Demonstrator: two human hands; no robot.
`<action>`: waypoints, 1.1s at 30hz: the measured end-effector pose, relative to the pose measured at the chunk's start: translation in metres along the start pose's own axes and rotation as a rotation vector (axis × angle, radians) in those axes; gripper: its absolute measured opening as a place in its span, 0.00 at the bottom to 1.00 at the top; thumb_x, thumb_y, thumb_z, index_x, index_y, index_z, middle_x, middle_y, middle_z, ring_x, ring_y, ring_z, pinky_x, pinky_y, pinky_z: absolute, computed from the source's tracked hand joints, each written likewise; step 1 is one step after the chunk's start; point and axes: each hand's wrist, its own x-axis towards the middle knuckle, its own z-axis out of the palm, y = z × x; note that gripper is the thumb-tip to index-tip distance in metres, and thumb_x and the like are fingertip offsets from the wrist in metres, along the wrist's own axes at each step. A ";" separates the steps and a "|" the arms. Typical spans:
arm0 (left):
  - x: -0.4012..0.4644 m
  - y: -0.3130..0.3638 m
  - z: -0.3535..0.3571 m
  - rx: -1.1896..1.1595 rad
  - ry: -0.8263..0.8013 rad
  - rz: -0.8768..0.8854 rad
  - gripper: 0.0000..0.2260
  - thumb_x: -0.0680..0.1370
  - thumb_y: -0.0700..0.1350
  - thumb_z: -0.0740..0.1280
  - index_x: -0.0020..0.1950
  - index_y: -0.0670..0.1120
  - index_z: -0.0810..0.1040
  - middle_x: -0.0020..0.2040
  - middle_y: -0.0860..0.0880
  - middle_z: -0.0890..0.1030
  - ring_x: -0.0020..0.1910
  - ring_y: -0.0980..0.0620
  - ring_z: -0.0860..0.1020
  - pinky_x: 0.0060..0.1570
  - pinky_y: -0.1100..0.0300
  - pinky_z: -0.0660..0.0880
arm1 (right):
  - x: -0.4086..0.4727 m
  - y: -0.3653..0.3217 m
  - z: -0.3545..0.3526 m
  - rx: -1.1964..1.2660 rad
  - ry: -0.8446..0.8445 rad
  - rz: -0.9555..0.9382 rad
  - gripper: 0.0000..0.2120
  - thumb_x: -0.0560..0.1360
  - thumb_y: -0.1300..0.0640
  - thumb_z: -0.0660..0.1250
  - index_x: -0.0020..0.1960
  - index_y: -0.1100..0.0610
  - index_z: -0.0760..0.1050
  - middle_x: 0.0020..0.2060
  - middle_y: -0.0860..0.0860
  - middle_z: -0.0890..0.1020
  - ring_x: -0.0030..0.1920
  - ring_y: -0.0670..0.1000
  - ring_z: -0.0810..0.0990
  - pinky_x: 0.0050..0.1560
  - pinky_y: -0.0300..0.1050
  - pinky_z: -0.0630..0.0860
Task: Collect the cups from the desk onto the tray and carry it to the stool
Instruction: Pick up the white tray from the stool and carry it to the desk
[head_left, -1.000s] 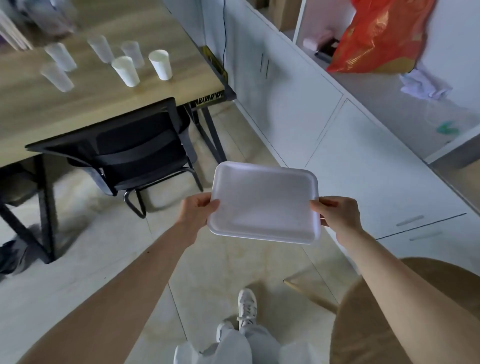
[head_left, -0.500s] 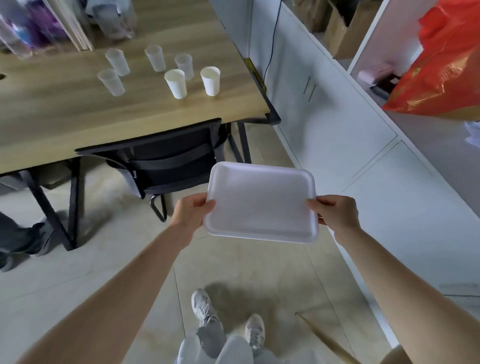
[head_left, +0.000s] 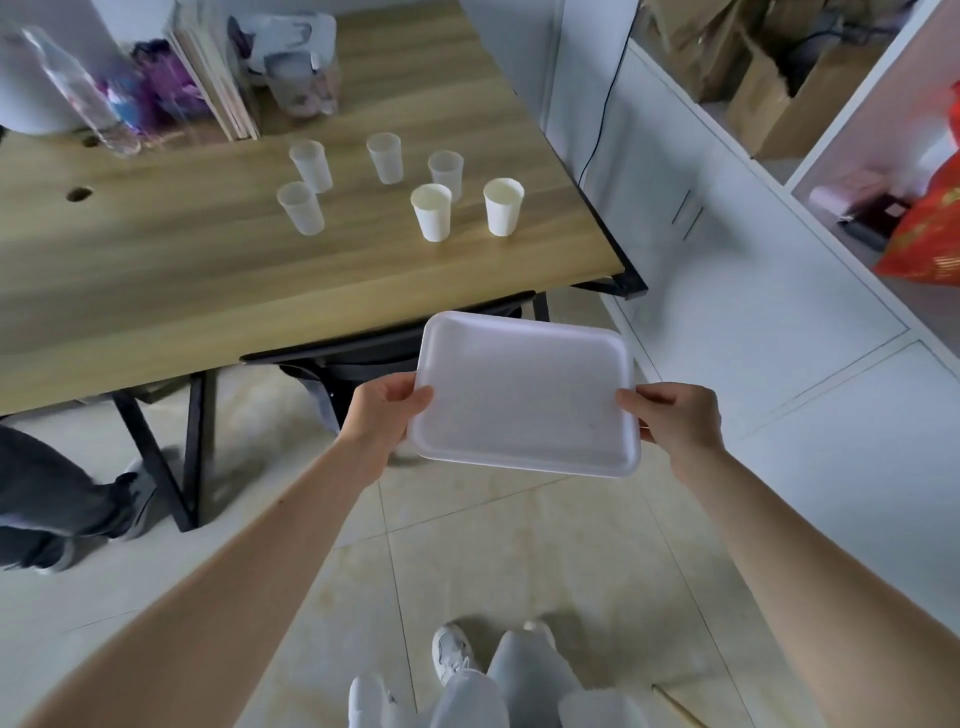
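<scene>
I hold an empty white foam tray (head_left: 524, 395) level in front of me, above the floor. My left hand (head_left: 384, 413) grips its left edge and my right hand (head_left: 675, 423) grips its right edge. Ahead stands the wooden desk (head_left: 156, 270) with several cups near its right end: two white paper cups (head_left: 432, 212) (head_left: 502, 207) in front, and translucent plastic cups (head_left: 301, 208) (head_left: 385, 157) behind and to the left. The tray is short of the desk's near edge. The stool is out of view.
A black chair (head_left: 363, 358) is tucked under the desk just beyond the tray. White cabinets (head_left: 753, 291) run along the right. Bottles, books and a clear container (head_left: 296, 62) crowd the desk's far side. Another person's leg and shoe (head_left: 67, 499) show at left.
I have walked toward the desk while turning left; the cups and desk edge now sit closer and more central. Both hands keep the same grip on the tray. The stool has left the view.
</scene>
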 end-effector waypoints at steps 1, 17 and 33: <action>0.003 0.003 -0.004 -0.004 -0.003 0.006 0.08 0.78 0.37 0.67 0.54 0.44 0.83 0.52 0.43 0.85 0.49 0.44 0.82 0.55 0.49 0.79 | 0.002 -0.005 0.005 -0.001 -0.004 -0.001 0.05 0.67 0.59 0.77 0.37 0.51 0.83 0.39 0.53 0.86 0.40 0.58 0.86 0.48 0.56 0.84; 0.109 0.060 -0.059 -0.123 0.113 -0.003 0.11 0.79 0.37 0.66 0.61 0.39 0.81 0.54 0.41 0.85 0.47 0.45 0.83 0.47 0.58 0.81 | 0.102 -0.108 0.101 -0.063 -0.129 -0.113 0.11 0.69 0.59 0.77 0.50 0.60 0.84 0.40 0.49 0.84 0.39 0.52 0.84 0.45 0.48 0.83; 0.184 0.082 -0.174 -0.145 0.111 -0.099 0.12 0.80 0.36 0.66 0.63 0.39 0.77 0.50 0.46 0.85 0.45 0.47 0.83 0.50 0.48 0.81 | 0.123 -0.164 0.236 -0.066 -0.160 -0.076 0.12 0.69 0.58 0.78 0.51 0.60 0.83 0.39 0.49 0.84 0.44 0.55 0.86 0.47 0.51 0.84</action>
